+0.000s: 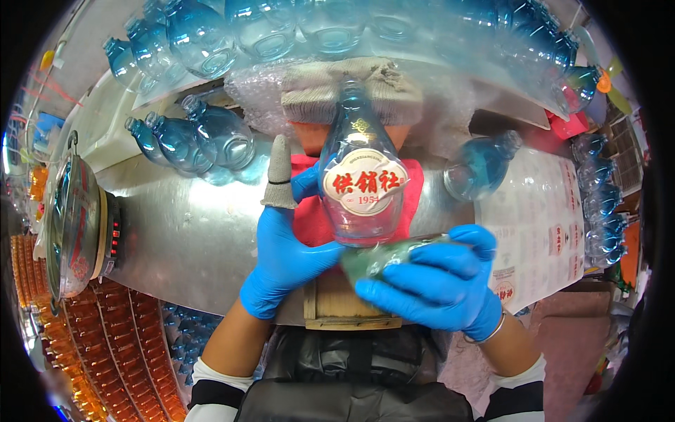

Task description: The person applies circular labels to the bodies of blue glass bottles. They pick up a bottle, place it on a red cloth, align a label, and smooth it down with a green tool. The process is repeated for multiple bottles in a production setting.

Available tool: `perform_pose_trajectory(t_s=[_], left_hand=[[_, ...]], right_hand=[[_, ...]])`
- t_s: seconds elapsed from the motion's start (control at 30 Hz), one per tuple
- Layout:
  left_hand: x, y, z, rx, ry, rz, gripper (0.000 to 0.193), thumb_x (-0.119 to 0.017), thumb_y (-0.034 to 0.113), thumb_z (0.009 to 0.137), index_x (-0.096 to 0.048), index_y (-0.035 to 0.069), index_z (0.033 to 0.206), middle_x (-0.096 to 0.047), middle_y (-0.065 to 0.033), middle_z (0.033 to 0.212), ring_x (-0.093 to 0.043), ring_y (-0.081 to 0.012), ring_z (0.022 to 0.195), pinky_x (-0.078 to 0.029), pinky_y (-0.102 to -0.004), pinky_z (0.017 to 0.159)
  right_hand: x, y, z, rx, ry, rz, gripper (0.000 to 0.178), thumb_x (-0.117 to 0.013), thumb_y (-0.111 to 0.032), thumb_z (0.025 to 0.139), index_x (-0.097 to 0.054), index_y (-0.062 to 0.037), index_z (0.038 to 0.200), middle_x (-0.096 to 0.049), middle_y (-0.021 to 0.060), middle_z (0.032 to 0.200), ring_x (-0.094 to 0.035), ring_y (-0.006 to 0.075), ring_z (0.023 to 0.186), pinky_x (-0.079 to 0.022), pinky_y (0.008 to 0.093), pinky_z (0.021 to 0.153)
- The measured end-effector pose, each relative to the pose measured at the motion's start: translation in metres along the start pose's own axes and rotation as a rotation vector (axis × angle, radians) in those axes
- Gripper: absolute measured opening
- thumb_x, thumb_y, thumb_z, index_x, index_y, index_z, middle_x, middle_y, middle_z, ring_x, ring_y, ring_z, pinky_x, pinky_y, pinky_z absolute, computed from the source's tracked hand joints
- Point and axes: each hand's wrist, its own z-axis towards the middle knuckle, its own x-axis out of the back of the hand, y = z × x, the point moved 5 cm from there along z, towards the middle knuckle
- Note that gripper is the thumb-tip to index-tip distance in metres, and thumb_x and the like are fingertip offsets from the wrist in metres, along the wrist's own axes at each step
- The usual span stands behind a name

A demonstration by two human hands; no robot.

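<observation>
A clear glass bottle (351, 133) with a blue-tinted neck and a round white label with red lettering lies tilted, its neck against a folded grey-white cloth (309, 98). My left hand (288, 243), in a blue glove, holds it from the left: the thumb is at its base and some fingers go behind it. A grey knitted finger cover, held by a dark band, sits on one raised finger. In my right hand (443, 281), also gloved in blue, is a dark green, glossy, slightly blurred piece (394, 254) close to the bottle's base. Red cloth (415, 197) shows behind the bottle.
Blue-tinted bottles (197, 39) line the far side, with several (228, 137) at left and one (478, 169) at right. A sheet of printed labels (538, 211) covers the metal table's (176, 232) right part. At far left stands a lidded pan (74, 225) on a lit device.
</observation>
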Motion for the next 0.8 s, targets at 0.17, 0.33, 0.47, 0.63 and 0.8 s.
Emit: perform_pose_trajectory(t_s=[0.17, 0.33, 0.47, 0.63, 0.8], left_hand=[[-0.003, 0.008, 0.005, -0.003, -0.019, -0.040, 0.094, -0.080, 0.015, 0.060, -0.025, -0.001, 0.135, -0.047, -0.0140, 0.126, -0.049, -0.0220, 0.113, -0.039, -0.0355, 0.098], [0.001, 0.005, 0.005, 0.019, -0.070, -0.003, 0.118, -0.082, 0.015, 0.056, -0.005, 0.002, 0.144, -0.032, -0.0139, 0.139, -0.042, -0.0233, 0.121, -0.038, -0.0380, 0.101], [0.000, 0.007, 0.007, -0.005, -0.075, 0.031, 0.117, -0.083, 0.017, 0.056, -0.006, 0.001, 0.143, -0.031, -0.0132, 0.138, -0.041, -0.0230, 0.121, -0.037, -0.0377, 0.101], [0.001, 0.015, 0.010, -0.116, -0.072, 0.079, 0.111, -0.083, 0.019, 0.058, -0.015, -0.001, 0.142, -0.049, -0.0134, 0.123, -0.049, -0.0218, 0.113, -0.037, -0.0348, 0.098], [-0.001, 0.006, 0.010, 0.000, -0.175, -0.176, 0.103, -0.079, 0.029, 0.064, -0.018, -0.003, 0.141, -0.032, -0.0155, 0.141, -0.033, -0.0249, 0.129, -0.026, -0.0357, 0.106]], right_hand=[[0.016, 0.033, 0.010, -0.044, 0.054, 0.126, 0.039, -0.069, -0.018, 0.056, -0.068, -0.0303, 0.093, -0.057, -0.0109, 0.091, -0.053, 0.0114, 0.079, -0.041, 0.0314, 0.071], [0.009, 0.049, -0.001, 0.045, -0.021, 0.082, 0.036, -0.073, -0.020, 0.056, -0.068, -0.0315, 0.089, -0.058, -0.0106, 0.089, -0.053, 0.0132, 0.078, -0.041, 0.0337, 0.075], [0.009, 0.050, -0.016, 0.012, -0.060, 0.120, 0.033, -0.074, -0.019, 0.057, -0.067, -0.0314, 0.086, -0.058, -0.0106, 0.086, -0.053, 0.0139, 0.077, -0.040, 0.0339, 0.076], [0.025, 0.055, 0.002, -0.105, 0.028, 0.112, 0.029, -0.074, -0.015, 0.057, -0.069, -0.0273, 0.083, -0.059, -0.0081, 0.085, -0.053, 0.0139, 0.077, -0.041, 0.0328, 0.073], [0.012, 0.067, -0.013, -0.824, 0.419, 0.638, 0.011, -0.066, -0.001, 0.075, -0.065, -0.0033, 0.086, -0.060, 0.0044, 0.084, -0.055, 0.0151, 0.076, -0.043, 0.0255, 0.068]])
